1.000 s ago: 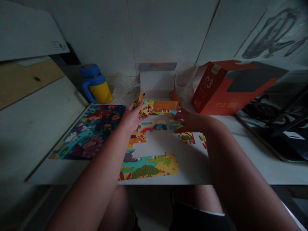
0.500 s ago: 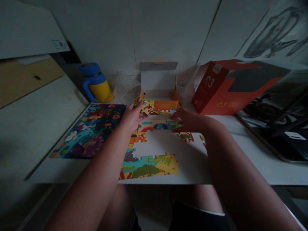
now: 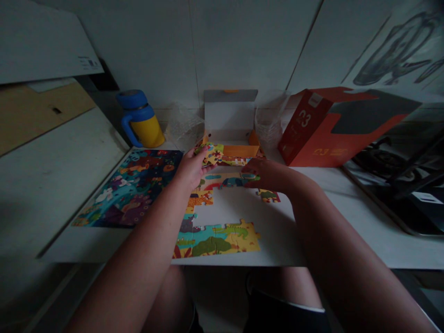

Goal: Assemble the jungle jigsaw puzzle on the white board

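My left hand (image 3: 194, 171) is closed on a few bright yellow-and-green puzzle pieces (image 3: 212, 154), held up above the far part of the board. My right hand (image 3: 262, 175) has its fingers curled down on a puzzle piece (image 3: 257, 177) at the right end of the top row. That row belongs to a partly joined jigsaw puzzle (image 3: 215, 240), with animals along its left side and bottom. Bare white surface shows in its middle. Just below my right hand lies a loose puzzle piece (image 3: 268, 196), partly covered by it.
Behind the puzzle stands an open box (image 3: 229, 113), its lid raised. A dark picture sheet (image 3: 138, 185) lies at left, below a blue-and-yellow jug (image 3: 142, 122). Clear plastic wrapping (image 3: 185, 122) is crumpled by the wall. A large orange box (image 3: 326, 129) is at right.
My right hand has shifted slightly left and its fingers have curled in over the top row's right end. My left hand keeps its pieces almost in place.
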`<action>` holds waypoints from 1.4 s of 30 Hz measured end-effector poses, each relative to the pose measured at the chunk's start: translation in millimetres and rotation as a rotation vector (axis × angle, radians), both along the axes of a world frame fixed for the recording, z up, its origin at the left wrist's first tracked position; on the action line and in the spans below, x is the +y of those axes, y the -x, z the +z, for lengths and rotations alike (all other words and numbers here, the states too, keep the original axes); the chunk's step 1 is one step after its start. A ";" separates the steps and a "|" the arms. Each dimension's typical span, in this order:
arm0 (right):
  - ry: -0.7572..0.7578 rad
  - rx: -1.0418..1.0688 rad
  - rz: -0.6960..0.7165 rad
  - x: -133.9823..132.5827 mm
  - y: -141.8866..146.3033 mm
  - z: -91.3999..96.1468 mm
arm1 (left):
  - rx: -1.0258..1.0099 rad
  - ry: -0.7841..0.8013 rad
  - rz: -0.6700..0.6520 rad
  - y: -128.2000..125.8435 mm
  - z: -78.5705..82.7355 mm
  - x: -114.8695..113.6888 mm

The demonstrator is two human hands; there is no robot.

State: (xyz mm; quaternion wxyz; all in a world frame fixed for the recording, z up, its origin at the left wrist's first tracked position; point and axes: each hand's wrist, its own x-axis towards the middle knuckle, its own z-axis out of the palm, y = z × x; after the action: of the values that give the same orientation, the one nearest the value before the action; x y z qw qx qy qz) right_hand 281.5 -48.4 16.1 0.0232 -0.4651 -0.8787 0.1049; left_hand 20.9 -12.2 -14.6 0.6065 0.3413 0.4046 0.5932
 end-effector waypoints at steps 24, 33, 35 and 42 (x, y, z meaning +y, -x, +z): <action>-0.088 0.034 0.017 -12.5 12.5 5.3 | -0.084 -0.015 0.100 18.8 17.4 4.7; -0.020 0.111 0.173 -143.1 99.5 -4.8 | -0.113 -0.059 0.132 27.5 21.0 10.3; -0.084 0.130 0.146 -162.1 112.7 -19.5 | -0.131 -0.068 0.135 27.1 21.3 10.4; -0.218 0.223 0.064 -181.7 129.8 -42.9 | -0.176 -0.046 0.139 30.7 22.1 11.2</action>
State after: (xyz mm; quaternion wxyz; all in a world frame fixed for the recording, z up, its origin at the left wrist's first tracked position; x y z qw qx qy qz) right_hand 151.8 -230.1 -26.8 0.1676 -0.4168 -0.8913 0.0608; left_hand -9.8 -0.9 7.5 0.5891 0.2726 0.3588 0.6708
